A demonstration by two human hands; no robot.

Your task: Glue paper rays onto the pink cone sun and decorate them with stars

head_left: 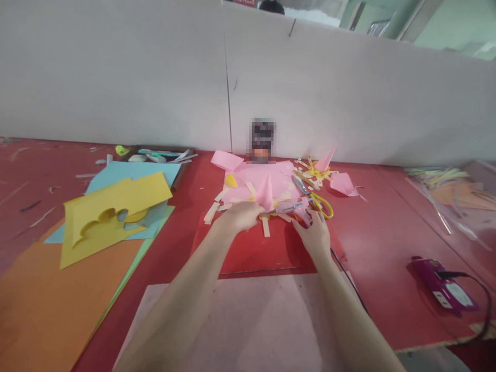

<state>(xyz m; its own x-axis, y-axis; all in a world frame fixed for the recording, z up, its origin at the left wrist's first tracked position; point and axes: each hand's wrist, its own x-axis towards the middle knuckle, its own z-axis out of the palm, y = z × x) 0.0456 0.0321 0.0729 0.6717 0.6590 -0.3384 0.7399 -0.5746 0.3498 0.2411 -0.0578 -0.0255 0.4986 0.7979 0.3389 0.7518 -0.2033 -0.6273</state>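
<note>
My left hand (242, 214) is closed at the base of a pink paper cone (265, 192), which points upward; its fingertips are partly hidden. My right hand (315, 235) grips a pink hot glue gun (291, 206), with the nozzle aimed left at the foot of the cone. A black cord (349, 279) trails from the right hand toward the table's front. Just beyond the glue gun lie scissors (322, 205) with yellow handles. Cream paper strips (266, 227) are scattered round the cone, over a pink paper sheet (284, 170) and a red board (256, 253).
At left lie yellow cut-out paper (116, 206), blue paper (127, 173) and orange paper (65, 289). A tray (180, 175) of tools stands behind them. Another pink cone (325, 160) rests at the back. A purple power strip (442, 287) sits at right, near paper strips (445, 181). A white partition (155, 77) closes the rear.
</note>
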